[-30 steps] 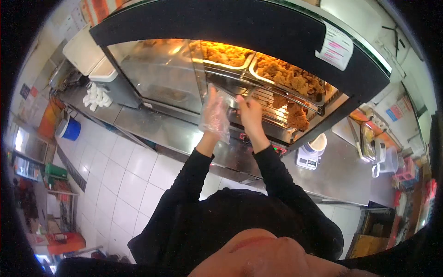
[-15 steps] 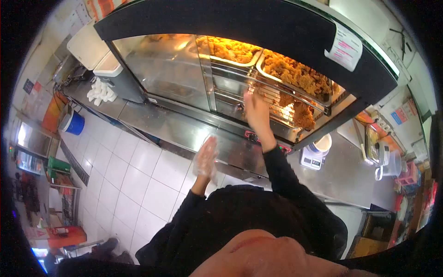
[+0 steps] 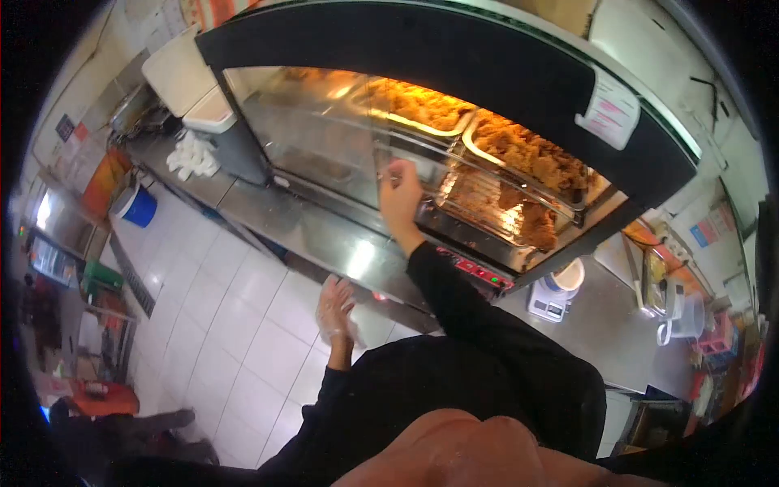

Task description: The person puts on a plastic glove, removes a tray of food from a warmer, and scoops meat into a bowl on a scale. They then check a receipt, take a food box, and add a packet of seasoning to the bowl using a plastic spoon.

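Observation:
My right hand is bare and reaches up to the heated display cabinet. Its fingers are curled at the edge of the sliding glass door, closed on it. Behind the opening, trays of fried chicken sit under warm light on the upper rack, and more pieces lie on a lower wire rack. My left hand wears a clear plastic glove. It hangs in front of the counter, above the tiled floor, fingers loosely apart and nothing in them.
A digital scale with a tub on it stands right of the cabinet. Left of it are a lidded grey bin and crumpled white cloths or gloves on the steel counter. A blue bucket stands at far left.
My right hand has moved left from the front of the racks to the glass door's edge. My gloved left hand has shifted slightly left and lower. The whole view has shifted somewhat.

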Motion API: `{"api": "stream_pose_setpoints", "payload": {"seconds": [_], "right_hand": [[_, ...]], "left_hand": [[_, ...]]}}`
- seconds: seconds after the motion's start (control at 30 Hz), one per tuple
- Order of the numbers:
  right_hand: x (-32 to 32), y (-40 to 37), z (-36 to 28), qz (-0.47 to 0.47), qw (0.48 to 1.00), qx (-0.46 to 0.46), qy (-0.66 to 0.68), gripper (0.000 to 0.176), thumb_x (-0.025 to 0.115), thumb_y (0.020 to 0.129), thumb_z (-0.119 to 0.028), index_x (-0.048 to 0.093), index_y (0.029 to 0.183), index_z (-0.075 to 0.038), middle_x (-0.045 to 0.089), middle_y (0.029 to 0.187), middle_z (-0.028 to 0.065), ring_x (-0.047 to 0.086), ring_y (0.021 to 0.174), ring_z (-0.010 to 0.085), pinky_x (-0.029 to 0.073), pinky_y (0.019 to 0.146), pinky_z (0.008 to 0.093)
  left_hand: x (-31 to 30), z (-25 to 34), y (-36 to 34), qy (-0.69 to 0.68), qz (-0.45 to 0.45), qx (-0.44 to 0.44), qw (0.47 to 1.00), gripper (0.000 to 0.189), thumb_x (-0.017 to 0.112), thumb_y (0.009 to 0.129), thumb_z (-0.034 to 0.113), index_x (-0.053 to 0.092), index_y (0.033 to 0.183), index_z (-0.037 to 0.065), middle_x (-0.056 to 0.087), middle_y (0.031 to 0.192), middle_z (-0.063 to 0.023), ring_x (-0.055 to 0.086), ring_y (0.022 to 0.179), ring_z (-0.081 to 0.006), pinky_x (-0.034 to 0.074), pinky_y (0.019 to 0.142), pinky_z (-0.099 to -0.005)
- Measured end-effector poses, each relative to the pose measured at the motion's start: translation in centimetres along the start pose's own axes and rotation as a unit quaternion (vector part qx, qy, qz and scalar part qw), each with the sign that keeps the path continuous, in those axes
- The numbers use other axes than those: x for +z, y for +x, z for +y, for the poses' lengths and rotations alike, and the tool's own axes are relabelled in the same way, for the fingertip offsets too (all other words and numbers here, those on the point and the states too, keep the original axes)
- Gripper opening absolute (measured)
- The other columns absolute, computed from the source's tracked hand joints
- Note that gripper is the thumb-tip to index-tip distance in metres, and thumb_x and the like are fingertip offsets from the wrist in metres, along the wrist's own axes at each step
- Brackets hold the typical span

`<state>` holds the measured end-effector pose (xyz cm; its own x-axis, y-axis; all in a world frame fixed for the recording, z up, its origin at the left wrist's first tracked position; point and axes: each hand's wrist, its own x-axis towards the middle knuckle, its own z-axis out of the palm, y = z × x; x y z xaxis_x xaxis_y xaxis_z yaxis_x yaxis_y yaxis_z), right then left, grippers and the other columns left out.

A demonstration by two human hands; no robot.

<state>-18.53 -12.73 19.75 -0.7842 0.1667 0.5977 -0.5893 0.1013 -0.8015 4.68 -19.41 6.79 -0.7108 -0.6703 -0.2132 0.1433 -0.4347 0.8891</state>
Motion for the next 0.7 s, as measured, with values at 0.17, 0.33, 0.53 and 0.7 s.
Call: {"api": "stream_pose_setpoints", "payload": {"seconds": [0.17,0.33,0.53,0.7], "right_hand": [[0.3,2.4,-0.8,-0.013,0.998,-0.037,-0.038,0.015,0.063,0.081,-0.005,0.048,0.086,-0.007,0.056,0.077,0.0113,0.064,0.073,0.0264,0.047,0.061,0.0344],[-0.8,2.7,-0.4,-0.053,0.996,-0.008,0.072,0.021,0.059,0.083,0.002,0.039,0.079,-0.005,0.053,0.068,0.0122,0.069,0.084,0.023,0.048,0.057,0.0283],[-4.5,2.5,1.9,0.001,0.997,-0.017,0.077,0.029,0.065,0.078,0.005,0.038,0.072,-0.005,0.053,0.066,0.0068,0.067,0.079,0.0158,0.049,0.06,0.0254],[-14.2,1.3,-2.1,0.1,0.995,-0.015,0.015,0.029,0.069,0.076,0.005,0.043,0.071,-0.007,0.061,0.075,0.0027,0.064,0.077,0.0135,0.049,0.062,0.0226]], "left_hand": [[1.0,1.3,-1.2,0.041,0.047,-0.063,0.996,0.053,0.054,0.088,0.039,0.047,0.131,0.008,0.059,0.119,-0.013,0.06,0.099,-0.0261,0.046,0.078,-0.0363],[2.7,1.4,-0.7,0.042,0.008,-0.074,0.996,0.052,0.056,0.087,0.036,0.048,0.13,0.008,0.06,0.117,-0.0121,0.061,0.096,-0.0253,0.045,0.075,-0.0341],[3.9,0.6,1.6,0.038,-0.051,-0.075,0.995,0.049,0.066,0.082,0.024,0.05,0.124,0.005,0.064,0.107,-0.0102,0.064,0.088,-0.0229,0.047,0.066,-0.0264],[5.0,2.4,0.7,0.05,-0.044,-0.099,0.993,0.044,0.062,0.084,0.019,0.05,0.123,0.003,0.065,0.103,-0.0107,0.066,0.086,-0.0228,0.048,0.063,-0.0251]]}}
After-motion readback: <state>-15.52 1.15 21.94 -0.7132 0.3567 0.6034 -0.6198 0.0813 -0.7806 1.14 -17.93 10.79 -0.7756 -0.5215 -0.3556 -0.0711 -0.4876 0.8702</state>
